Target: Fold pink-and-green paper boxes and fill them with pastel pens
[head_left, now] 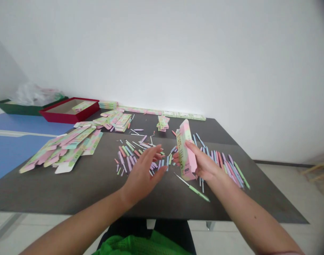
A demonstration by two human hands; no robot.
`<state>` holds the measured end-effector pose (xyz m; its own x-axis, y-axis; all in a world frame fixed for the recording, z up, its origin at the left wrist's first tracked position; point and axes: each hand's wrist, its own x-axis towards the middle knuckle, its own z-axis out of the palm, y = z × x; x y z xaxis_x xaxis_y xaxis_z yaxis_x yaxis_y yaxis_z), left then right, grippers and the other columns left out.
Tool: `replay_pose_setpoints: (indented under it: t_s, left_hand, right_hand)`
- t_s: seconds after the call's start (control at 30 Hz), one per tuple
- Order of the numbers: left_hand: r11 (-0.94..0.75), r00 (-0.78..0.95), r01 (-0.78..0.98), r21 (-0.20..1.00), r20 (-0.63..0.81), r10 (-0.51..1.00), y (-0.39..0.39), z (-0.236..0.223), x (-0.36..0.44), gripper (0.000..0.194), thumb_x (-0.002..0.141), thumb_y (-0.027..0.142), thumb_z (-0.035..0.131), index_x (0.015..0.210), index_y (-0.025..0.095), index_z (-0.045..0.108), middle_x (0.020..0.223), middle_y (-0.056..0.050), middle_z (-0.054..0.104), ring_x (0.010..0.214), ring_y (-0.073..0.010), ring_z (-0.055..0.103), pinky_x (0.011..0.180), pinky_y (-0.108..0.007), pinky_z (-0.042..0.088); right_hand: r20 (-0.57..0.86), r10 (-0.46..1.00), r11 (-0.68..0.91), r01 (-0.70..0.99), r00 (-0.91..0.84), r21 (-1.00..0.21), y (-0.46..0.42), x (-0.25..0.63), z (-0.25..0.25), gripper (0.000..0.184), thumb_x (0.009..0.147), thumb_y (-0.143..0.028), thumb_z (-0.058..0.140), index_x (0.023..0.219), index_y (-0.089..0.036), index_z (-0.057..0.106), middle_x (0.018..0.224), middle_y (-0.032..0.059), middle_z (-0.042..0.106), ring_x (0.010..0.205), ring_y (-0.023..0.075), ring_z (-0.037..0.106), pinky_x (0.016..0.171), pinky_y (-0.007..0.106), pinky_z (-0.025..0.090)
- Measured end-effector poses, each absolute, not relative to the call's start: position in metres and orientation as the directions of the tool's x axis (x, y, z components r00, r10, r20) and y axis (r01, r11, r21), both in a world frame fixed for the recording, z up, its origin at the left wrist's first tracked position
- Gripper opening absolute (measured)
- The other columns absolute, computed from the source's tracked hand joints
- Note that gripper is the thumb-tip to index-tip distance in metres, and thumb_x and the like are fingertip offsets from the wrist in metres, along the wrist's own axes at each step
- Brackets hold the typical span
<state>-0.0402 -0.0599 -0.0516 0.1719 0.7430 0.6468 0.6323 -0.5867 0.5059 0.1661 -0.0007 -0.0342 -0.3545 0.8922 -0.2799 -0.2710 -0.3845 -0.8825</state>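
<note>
My right hand point(203, 161) is closed around a pink and green printed carton point(183, 150), held upright above the table with its top flap raised. To the left, my left hand point(146, 168) hovers with fingers apart and nothing in it. Loose pen parts point(127, 152) in pastel colours lie beneath and beyond it. A green pen point(197, 193) with a long thin tip rests on the table below the carton. Right of my right hand, several pastel pens point(232, 168) lie side by side, partly hidden by my forearm.
Flattened cartons point(69, 145) are heaped on the left of the dark table point(98, 191). Small stacks of cartons point(122, 122) stand farther back, with a row of cartons point(183, 115) along the wall. A red tray point(58, 117) and a green tray point(21, 109) sit at the far left.
</note>
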Motion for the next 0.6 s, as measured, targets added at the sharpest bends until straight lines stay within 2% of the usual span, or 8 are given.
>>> replay_pose_setpoints:
  t_s: [0.1, 0.2, 0.27, 0.37, 0.5, 0.6]
  left_hand:
    - [-0.691, 0.352, 0.559, 0.459, 0.623, 0.699, -0.071, -0.071, -0.015, 0.055, 0.087, 0.032, 0.061, 0.136, 0.022, 0.038, 0.126, -0.013, 0.056, 0.104, -0.0211, 0.062, 0.094, -0.038, 0.052]
    - [-0.753, 0.412, 0.517, 0.407, 0.653, 0.636, -0.073, -0.078, 0.0, 0.061, 0.084, 0.04, 0.065, 0.136, 0.02, 0.038, 0.128, -0.015, 0.055, 0.118, -0.0247, 0.055, 0.1, -0.041, 0.049]
    - [-0.765, 0.418, 0.498, 0.408, 0.66, 0.624, -0.07, -0.077, 0.005, 0.059, 0.083, 0.039, 0.066, 0.134, 0.02, 0.042, 0.127, -0.013, 0.056, 0.121, -0.0241, 0.053, 0.102, -0.04, 0.048]
    - [-0.767, 0.397, 0.47, 0.437, 0.672, 0.626, -0.064, -0.076, 0.007, 0.045, 0.084, 0.031, 0.066, 0.125, 0.02, 0.051, 0.122, -0.011, 0.059, 0.119, -0.0212, 0.054, 0.102, -0.037, 0.047]
    - [-0.732, 0.302, 0.459, 0.503, 0.687, 0.661, -0.057, -0.079, 0.006, 0.036, 0.085, 0.024, 0.065, 0.12, 0.021, 0.056, 0.119, -0.009, 0.061, 0.115, -0.021, 0.055, 0.101, -0.038, 0.047]
    - [-0.719, 0.241, 0.42, 0.553, 0.696, 0.676, -0.056, -0.083, 0.007, 0.034, 0.088, 0.02, 0.061, 0.121, 0.023, 0.057, 0.12, -0.009, 0.06, 0.116, -0.0208, 0.054, 0.101, -0.039, 0.046]
  right_hand:
    - [-0.343, 0.888, -0.453, -0.454, -0.306, -0.767, -0.014, 0.167, -0.039, 0.04, 0.084, -0.054, 0.058, 0.091, -0.015, 0.062, 0.068, 0.0063, 0.067, 0.056, 0.017, 0.064, 0.054, 0.027, 0.053]
    - [-0.401, 0.877, -0.479, -0.543, -0.264, -0.689, -0.022, 0.164, -0.043, 0.042, 0.087, -0.055, 0.054, 0.089, -0.013, 0.063, 0.069, 0.0071, 0.067, 0.055, 0.0161, 0.064, 0.053, 0.026, 0.053]
    - [-0.43, 0.866, -0.493, -0.577, -0.255, -0.651, -0.026, 0.162, -0.045, 0.045, 0.087, -0.055, 0.053, 0.089, -0.012, 0.064, 0.072, 0.0079, 0.068, 0.056, 0.0149, 0.063, 0.051, 0.024, 0.052]
    - [-0.442, 0.855, -0.505, -0.621, -0.269, -0.599, -0.031, 0.155, -0.045, 0.046, 0.089, -0.055, 0.05, 0.086, -0.012, 0.064, 0.071, 0.0069, 0.068, 0.055, 0.0137, 0.061, 0.048, 0.023, 0.05]
    - [-0.399, 0.893, -0.412, -0.73, -0.206, -0.545, -0.035, 0.142, -0.045, 0.038, 0.092, -0.049, 0.048, 0.085, -0.015, 0.063, 0.07, 0.0034, 0.067, 0.058, 0.0124, 0.062, 0.052, 0.021, 0.051]
    - [-0.378, 0.908, -0.372, -0.763, -0.18, -0.529, -0.037, 0.133, -0.046, 0.039, 0.091, -0.052, 0.051, 0.086, -0.015, 0.062, 0.072, 0.0029, 0.067, 0.06, 0.0117, 0.062, 0.052, 0.02, 0.05]
